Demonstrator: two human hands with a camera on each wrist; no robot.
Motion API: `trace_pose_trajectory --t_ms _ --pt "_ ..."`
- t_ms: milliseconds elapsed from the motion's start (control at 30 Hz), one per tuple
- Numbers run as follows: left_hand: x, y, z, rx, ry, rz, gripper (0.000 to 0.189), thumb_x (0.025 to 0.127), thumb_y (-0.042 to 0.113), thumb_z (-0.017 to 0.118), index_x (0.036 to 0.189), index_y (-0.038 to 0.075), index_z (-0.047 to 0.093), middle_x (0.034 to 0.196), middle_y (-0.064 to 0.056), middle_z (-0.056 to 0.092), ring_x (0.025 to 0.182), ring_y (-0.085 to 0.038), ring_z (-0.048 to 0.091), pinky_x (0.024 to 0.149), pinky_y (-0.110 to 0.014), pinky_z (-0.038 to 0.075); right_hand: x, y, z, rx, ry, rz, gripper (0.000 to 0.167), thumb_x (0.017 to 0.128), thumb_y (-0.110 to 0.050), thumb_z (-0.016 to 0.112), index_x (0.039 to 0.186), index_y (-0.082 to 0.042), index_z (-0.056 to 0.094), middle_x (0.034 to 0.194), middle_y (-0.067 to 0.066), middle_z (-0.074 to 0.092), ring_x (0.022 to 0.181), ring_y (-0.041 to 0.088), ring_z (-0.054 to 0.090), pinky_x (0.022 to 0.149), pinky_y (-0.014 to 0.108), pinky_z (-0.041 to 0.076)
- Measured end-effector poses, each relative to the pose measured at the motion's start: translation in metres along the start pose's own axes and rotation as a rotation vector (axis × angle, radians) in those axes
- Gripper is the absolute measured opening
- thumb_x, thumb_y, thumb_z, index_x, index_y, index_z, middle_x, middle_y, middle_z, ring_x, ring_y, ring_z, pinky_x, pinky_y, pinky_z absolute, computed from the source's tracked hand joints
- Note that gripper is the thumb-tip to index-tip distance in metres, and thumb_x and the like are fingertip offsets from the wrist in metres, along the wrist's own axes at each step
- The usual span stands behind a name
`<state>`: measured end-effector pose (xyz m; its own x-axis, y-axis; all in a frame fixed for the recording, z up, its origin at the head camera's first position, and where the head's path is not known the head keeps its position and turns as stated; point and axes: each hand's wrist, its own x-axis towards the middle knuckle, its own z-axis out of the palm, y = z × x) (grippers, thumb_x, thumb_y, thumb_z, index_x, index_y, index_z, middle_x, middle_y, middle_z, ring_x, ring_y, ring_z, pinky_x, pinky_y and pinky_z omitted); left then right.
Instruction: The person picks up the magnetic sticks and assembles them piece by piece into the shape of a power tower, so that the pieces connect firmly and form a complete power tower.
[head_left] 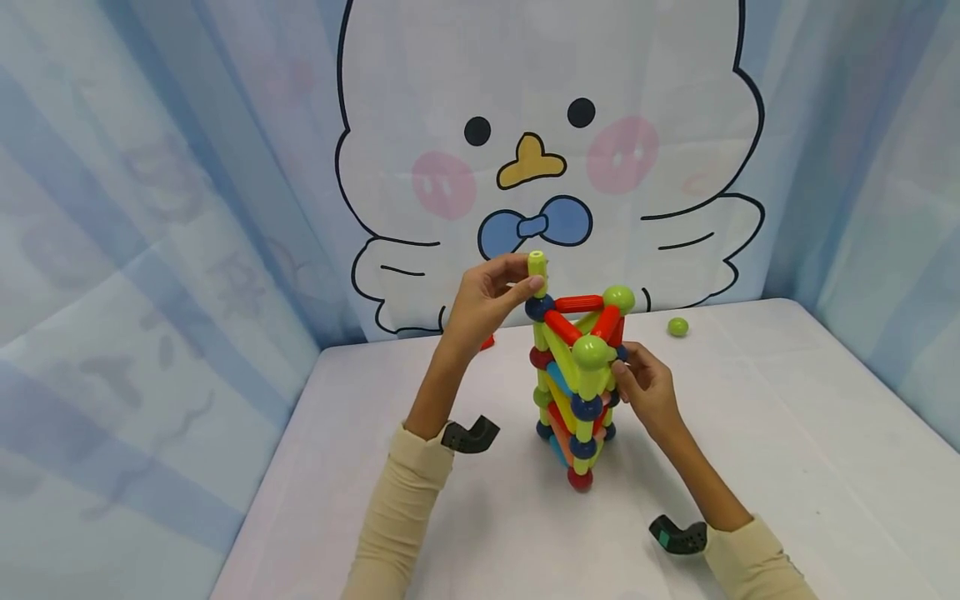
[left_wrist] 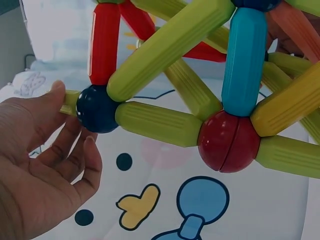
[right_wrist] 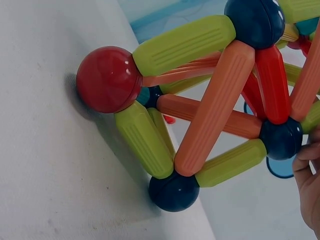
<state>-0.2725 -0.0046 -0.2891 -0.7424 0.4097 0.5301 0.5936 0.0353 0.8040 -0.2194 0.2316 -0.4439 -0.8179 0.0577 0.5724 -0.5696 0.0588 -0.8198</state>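
Note:
A tower of magnetic rods and balls (head_left: 583,447) stands upright on the table, tall and roughly triangular. My left hand (head_left: 483,304) pinches a yellow-green rod (head_left: 537,271) between thumb and fingers. That rod stands on end on a dark blue ball (head_left: 539,307) at the tower's top left corner; in the left wrist view its end meets this ball (left_wrist: 97,109). On the other side, my right hand (head_left: 651,390) grips the tower's upper right edge by a dark blue ball, its fingertips partly hidden. Only part of that hand (right_wrist: 311,175) enters the right wrist view.
A loose green ball (head_left: 678,326) lies at the back right of the white table (head_left: 810,433). Behind the left forearm a small red piece (head_left: 487,342) shows. A curtain (head_left: 675,50) with a cartoon bird hangs behind the table.

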Motion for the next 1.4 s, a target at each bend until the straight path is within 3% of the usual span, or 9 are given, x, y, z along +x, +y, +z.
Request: trace_pose_trajectory --t_ms 167,300,400,500,700,933,1067,1200,1400 --pt "-0.001 -0.004 -0.002 0.0 -0.018 0.019 0.029 0.094 0.012 0.064 0.121 0.0 0.063 0.109 -0.018 0.067 0.1 -0.017 0.064 0.087 -0.026 0.054 -0.001 0.002 0.0 0.012 -0.002 -0.01 0.031 0.098 0.003 0.048 0.114 -0.02 0.061 0.086 -0.007 0.061 0.055 0.018 0.043 0.049 0.022 0.044" --pt "0.005 -0.019 -0.009 -0.007 -0.034 0.054 0.037 0.099 0.025 0.056 0.125 -0.001 0.061 0.108 -0.02 0.066 0.097 -0.019 0.063 0.084 -0.025 0.053 -0.001 0.003 -0.001 0.011 -0.003 -0.015 0.03 0.098 0.003 0.048 0.114 -0.019 0.061 0.087 -0.007 0.061 0.055 0.017 0.044 0.049 0.02 0.044" --pt "0.009 -0.044 -0.016 -0.006 -0.002 0.055 0.038 0.102 0.028 0.049 0.122 -0.001 0.062 0.104 -0.022 0.066 0.095 -0.022 0.064 0.08 -0.026 0.052 0.0 0.003 0.0 0.01 -0.001 -0.015 0.03 0.098 0.003 0.048 0.114 -0.018 0.061 0.087 -0.006 0.061 0.055 0.016 0.044 0.049 0.019 0.044" --pt "0.01 -0.08 -0.024 0.033 0.073 -0.011 0.033 0.103 0.027 0.049 0.115 0.0 0.065 0.1 -0.022 0.068 0.092 -0.022 0.065 0.077 -0.025 0.051 0.0 0.002 0.0 0.003 0.0 -0.015 0.03 0.098 0.003 0.048 0.114 -0.018 0.061 0.087 -0.006 0.061 0.055 0.015 0.044 0.049 0.02 0.044" --pt "-0.01 -0.151 -0.038 0.288 0.176 -0.268 0.025 0.1 0.025 0.057 0.109 0.005 0.068 0.102 -0.014 0.07 0.094 -0.022 0.064 0.085 -0.03 0.054 0.0 0.002 0.0 -0.004 -0.01 -0.016 0.03 0.097 0.005 0.048 0.113 -0.017 0.061 0.087 -0.006 0.061 0.056 0.019 0.045 0.049 0.02 0.045" --pt "-0.029 -0.199 -0.037 0.549 0.195 -0.447 0.016 0.096 0.012 0.061 0.106 0.003 0.07 0.108 -0.013 0.069 0.101 -0.028 0.062 0.085 -0.038 0.055 -0.002 0.001 -0.001 -0.014 0.002 -0.017 0.03 0.098 0.004 0.048 0.114 -0.018 0.062 0.086 -0.006 0.061 0.056 0.023 0.044 0.05 0.019 0.046" --pt "-0.037 -0.217 -0.035 0.693 0.129 -0.473 0.013 0.094 0.009 0.064 0.103 0.004 0.071 0.111 -0.012 0.067 0.107 -0.028 0.06 0.094 -0.038 0.053 -0.003 0.002 -0.002 -0.014 -0.011 -0.029 0.029 0.098 0.003 0.049 0.114 -0.018 0.061 0.089 -0.008 0.061 0.056 0.019 0.045 0.049 0.022 0.045" --pt "-0.041 -0.225 -0.032 0.875 0.037 -0.444 0.01 0.092 0.011 0.068 0.098 0.006 0.072 0.114 -0.011 0.068 0.109 -0.026 0.06 0.101 -0.037 0.049 -0.003 0.004 -0.003 -0.003 -0.033 -0.043 0.029 0.098 0.002 0.049 0.116 -0.018 0.061 0.092 -0.01 0.061 0.057 0.014 0.046 0.05 0.021 0.045" --pt "-0.041 -0.228 -0.024 1.028 0.007 -0.404 0.014 0.087 0.015 0.074 0.085 0.008 0.063 0.096 -0.009 0.064 0.09 -0.022 0.058 0.083 -0.032 0.054 -0.001 0.003 -0.006 0.009 -0.049 -0.078 0.03 0.097 0.003 0.052 0.116 -0.018 0.06 0.093 -0.01 0.061 0.058 0.011 0.047 0.051 0.017 0.044"
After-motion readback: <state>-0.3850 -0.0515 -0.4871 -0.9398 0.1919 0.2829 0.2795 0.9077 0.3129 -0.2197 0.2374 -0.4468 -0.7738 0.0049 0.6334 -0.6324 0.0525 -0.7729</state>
